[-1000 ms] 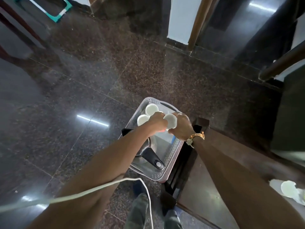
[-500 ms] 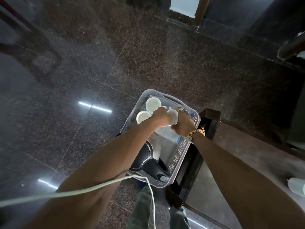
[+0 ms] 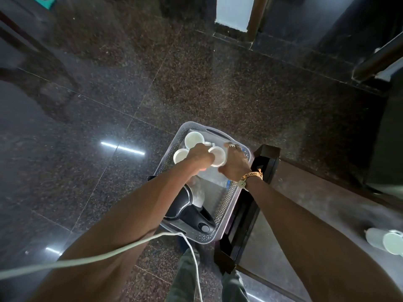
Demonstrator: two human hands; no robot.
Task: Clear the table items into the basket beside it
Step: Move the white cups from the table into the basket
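While a white cable [image 3: 109,257] crosses the bottom left, the table [image 3: 316,214] fills the lower right, with a tipped cup [image 3: 386,240] lying at the frame's right edge, not yet cleared. Touching the table's left end, the basket [image 3: 225,207] stands on the floor [image 3: 196,83]. In its near end lies a black-handled pan [image 3: 189,212], with clear containers [image 3: 212,176] beyond it.

Over the far end, at centre frame, the hands meet. The right hand [image 3: 236,163] curves round the held cup [image 3: 217,156]. The left hand [image 3: 199,154] is bunched knuckles-up against that cup's rim, and I cannot tell whether it grips anything. Two cups [image 3: 194,139] sit upright in the far left corner.

To do this well, I judge, lower the held cup upright beside those two. Let it touch down before the fingers loosen, and keep it clear of the pan.
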